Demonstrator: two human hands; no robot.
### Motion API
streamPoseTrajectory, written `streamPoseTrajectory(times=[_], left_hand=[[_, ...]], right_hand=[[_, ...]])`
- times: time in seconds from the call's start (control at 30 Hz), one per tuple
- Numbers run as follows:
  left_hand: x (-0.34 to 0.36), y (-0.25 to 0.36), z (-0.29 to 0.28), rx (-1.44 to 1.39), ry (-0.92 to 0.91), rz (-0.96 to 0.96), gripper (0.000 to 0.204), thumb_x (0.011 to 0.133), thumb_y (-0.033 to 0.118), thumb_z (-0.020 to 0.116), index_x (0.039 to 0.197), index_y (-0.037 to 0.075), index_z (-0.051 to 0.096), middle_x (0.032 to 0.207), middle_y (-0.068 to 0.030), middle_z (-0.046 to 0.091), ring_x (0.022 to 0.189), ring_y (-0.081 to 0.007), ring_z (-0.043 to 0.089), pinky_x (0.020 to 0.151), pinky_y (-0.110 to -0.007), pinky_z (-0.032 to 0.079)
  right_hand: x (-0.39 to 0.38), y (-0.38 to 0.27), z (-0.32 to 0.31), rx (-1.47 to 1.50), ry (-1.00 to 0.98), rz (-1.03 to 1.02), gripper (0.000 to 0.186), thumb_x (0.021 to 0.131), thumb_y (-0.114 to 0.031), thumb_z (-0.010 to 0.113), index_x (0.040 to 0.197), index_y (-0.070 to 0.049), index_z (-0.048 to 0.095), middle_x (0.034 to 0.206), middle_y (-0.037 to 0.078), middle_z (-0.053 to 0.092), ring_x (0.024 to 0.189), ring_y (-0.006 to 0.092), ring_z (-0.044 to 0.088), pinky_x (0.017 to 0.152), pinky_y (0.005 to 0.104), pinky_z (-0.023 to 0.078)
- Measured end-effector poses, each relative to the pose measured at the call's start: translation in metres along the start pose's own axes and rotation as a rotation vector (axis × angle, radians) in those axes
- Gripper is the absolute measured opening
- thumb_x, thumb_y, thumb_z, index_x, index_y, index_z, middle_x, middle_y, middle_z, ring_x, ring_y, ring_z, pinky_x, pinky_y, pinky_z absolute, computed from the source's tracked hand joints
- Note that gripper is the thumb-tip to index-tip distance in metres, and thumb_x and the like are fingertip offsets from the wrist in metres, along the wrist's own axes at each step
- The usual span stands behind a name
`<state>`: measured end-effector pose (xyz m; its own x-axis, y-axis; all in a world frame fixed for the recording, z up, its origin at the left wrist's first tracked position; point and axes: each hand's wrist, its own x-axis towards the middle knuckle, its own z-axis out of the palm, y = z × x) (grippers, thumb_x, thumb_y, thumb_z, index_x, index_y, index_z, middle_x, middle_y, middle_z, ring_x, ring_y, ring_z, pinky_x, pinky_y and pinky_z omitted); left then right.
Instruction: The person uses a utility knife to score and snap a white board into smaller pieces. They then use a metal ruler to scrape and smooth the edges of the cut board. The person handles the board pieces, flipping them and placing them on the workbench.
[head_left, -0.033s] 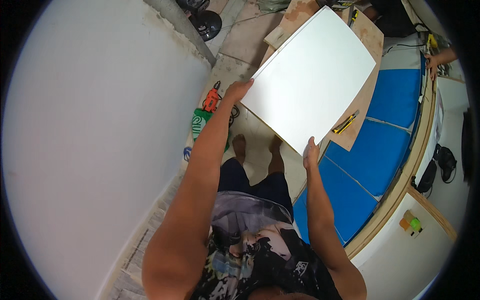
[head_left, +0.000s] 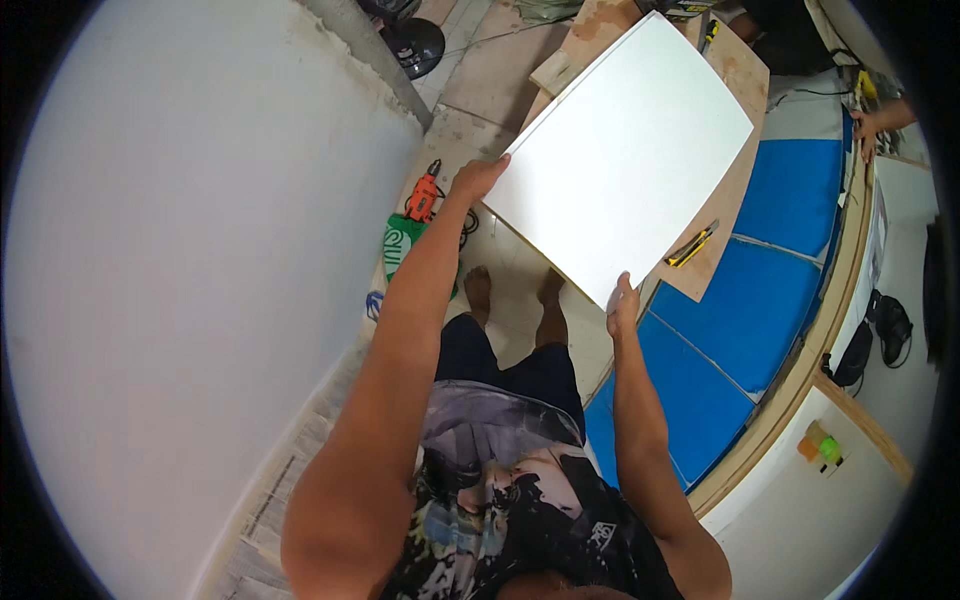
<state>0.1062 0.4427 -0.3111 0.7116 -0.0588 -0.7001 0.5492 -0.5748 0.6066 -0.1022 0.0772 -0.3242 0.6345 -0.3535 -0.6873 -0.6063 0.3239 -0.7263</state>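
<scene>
A large white board point(head_left: 620, 150) lies tilted across a plywood sheet point(head_left: 700, 270), its near end overhanging the plywood. My left hand point(head_left: 480, 182) is closed on the board's near-left corner. My right hand point(head_left: 622, 308) grips the near-right corner, thumb up along the edge. A yellow-and-black utility knife point(head_left: 688, 247) rests on the plywood beside the board's right edge, and a second knife point(head_left: 708, 36) lies near its far corner.
An orange drill point(head_left: 421, 200) and green bag point(head_left: 401, 240) are on the floor by the white wall point(head_left: 180, 250). Blue panels point(head_left: 760, 310) line my right. Another person's hand point(head_left: 866, 130) holds the wooden edge at far right. Black items point(head_left: 890, 320) sit beyond it.
</scene>
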Motion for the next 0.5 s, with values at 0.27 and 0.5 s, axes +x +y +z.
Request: streamPoseTrajectory(times=[0.27,0.5], left_hand=[[-0.037,0.000,0.035,-0.031,0.042,0.022,0.096,0.081,0.082,0.045,0.111,-0.006,0.069,0.112,-0.0313,0.066,0.109,-0.0430,0.062,0.096,-0.045,0.047],[-0.055,-0.012,0.051,-0.010,0.282,0.130,0.084,0.095,0.068,0.036,0.124,-0.007,0.061,0.113,-0.0346,0.062,0.115,-0.0478,0.056,0.098,-0.051,0.045]], right_hand=[[-0.016,-0.027,-0.023,0.024,-0.007,0.147,0.077,0.093,-0.055,0.058,0.143,0.000,0.041,0.143,0.016,0.048,0.130,0.0301,0.048,0.108,0.0422,0.037],[-0.027,-0.018,-0.038,-0.236,-0.023,0.110,0.073,0.096,-0.055,0.054,0.144,-0.002,0.039,0.143,0.014,0.048,0.127,0.0260,0.050,0.099,0.0410,0.044]])
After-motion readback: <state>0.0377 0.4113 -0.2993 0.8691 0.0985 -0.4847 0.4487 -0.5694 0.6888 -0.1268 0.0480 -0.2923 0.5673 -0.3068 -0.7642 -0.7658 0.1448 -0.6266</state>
